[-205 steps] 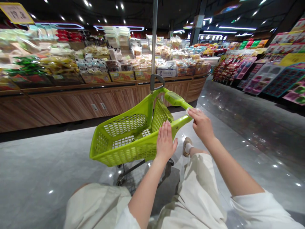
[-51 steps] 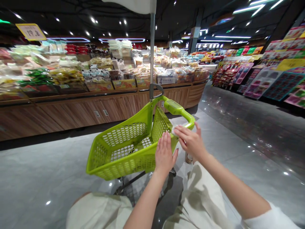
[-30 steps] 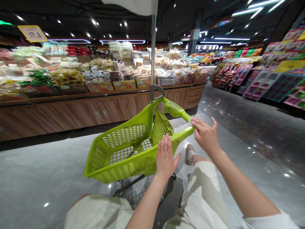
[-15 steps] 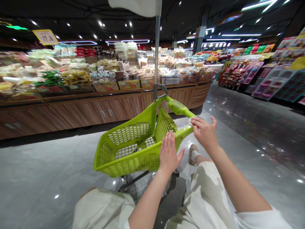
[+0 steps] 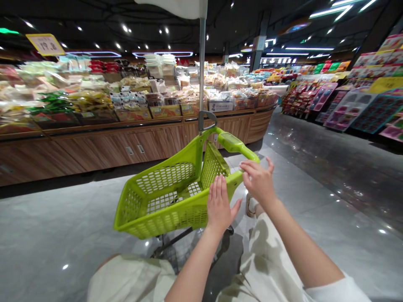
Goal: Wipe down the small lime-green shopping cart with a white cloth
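Observation:
A lime-green plastic shopping cart with a mesh basket stands in front of me on its dark wheeled frame. My left hand lies flat against the near rim, fingers apart, holding nothing. My right hand curves over the cart's right rail, close to the green handle. Its fingers cover part of the rail. Any small white wipe there is hidden or too small to make out. The basket holds nothing I can see.
A curved wood-fronted counter heaped with packaged foods runs ahead, with a price sign above it. Colourful packaged goods line the right aisle. A metal pole rises from the cart. The grey floor is glossy.
My right hand has moved left along the rail, toward my left hand, and no white wipe now shows at its fingertips. The cart and view have shifted slightly left.

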Demonstrator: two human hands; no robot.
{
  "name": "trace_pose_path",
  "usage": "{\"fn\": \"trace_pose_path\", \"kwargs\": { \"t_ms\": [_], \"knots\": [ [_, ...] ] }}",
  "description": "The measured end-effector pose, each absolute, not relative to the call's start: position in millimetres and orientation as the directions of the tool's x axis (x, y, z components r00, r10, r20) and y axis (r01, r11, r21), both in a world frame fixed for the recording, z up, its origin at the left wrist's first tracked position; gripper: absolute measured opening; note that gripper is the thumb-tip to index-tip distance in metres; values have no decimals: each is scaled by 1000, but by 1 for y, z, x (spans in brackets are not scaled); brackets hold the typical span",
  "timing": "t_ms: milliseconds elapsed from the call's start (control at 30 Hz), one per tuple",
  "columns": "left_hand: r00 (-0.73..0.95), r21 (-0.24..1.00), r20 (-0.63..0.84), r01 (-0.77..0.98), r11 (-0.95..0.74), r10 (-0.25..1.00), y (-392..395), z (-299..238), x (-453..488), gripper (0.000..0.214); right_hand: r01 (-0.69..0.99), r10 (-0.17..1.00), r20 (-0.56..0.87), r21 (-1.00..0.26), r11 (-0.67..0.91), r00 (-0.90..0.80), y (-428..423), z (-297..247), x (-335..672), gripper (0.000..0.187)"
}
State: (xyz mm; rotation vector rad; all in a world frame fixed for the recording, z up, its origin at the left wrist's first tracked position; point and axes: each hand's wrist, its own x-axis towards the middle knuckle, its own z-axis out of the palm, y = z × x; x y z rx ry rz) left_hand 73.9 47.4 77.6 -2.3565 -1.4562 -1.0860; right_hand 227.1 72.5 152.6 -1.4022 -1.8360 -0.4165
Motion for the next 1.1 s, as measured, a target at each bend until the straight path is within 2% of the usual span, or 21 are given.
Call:
{"fn": "trace_pose_path", "kwargs": {
  "t_ms": [133, 233, 300, 367, 467, 567, 667, 733, 800, 867, 933, 1000, 1100],
  "knots": [
    [295, 188, 653, 829, -526, 697, 47, 74, 70, 90, 897, 673, 677, -44, 440, -296, 53, 140, 186, 31],
    [289, 166, 661, 844, -511, 692, 45, 74, 66, 86, 838, 632, 659, -3, 545, -409, 53, 147, 213, 34],
    [267, 172, 669, 853, -494, 693, 44, 75, 67, 85, 858, 620, 703, -27, 513, -348, 59, 155, 244, 32],
    [260, 184, 675, 847, -499, 691, 43, 76, 72, 86, 904, 612, 764, -92, 416, -204, 66, 158, 262, 31],
    [264, 206, 674, 830, -518, 690, 44, 75, 79, 90, 939, 611, 790, -170, 297, -50, 65, 148, 243, 32],
    [283, 203, 658, 826, -526, 698, 48, 72, 81, 86, 937, 654, 750, -149, 315, -100, 52, 132, 200, 36],
    [292, 188, 658, 829, -527, 694, 51, 70, 77, 84, 889, 664, 696, -80, 450, -273, 45, 129, 193, 40],
    [293, 185, 665, 826, -532, 687, 51, 70, 74, 86, 864, 644, 692, -59, 500, -326, 51, 137, 215, 39],
    [296, 190, 668, 819, -541, 683, 51, 72, 73, 87, 888, 644, 723, -96, 450, -248, 63, 147, 244, 36],
    [290, 209, 666, 811, -546, 687, 51, 74, 74, 86, 927, 639, 763, -166, 335, -95, 74, 154, 260, 34],
    [276, 240, 665, 801, -549, 694, 52, 74, 76, 79, 948, 631, 776, -192, 252, -11, 80, 154, 256, 33],
    [271, 262, 666, 788, -558, 695, 53, 73, 78, 70, 953, 643, 764, -150, 262, -57, 77, 147, 234, 33],
    [287, 266, 671, 768, -583, 684, 55, 70, 76, 66, 925, 669, 706, -53, 376, -232, 61, 131, 201, 39]
  ]
}}
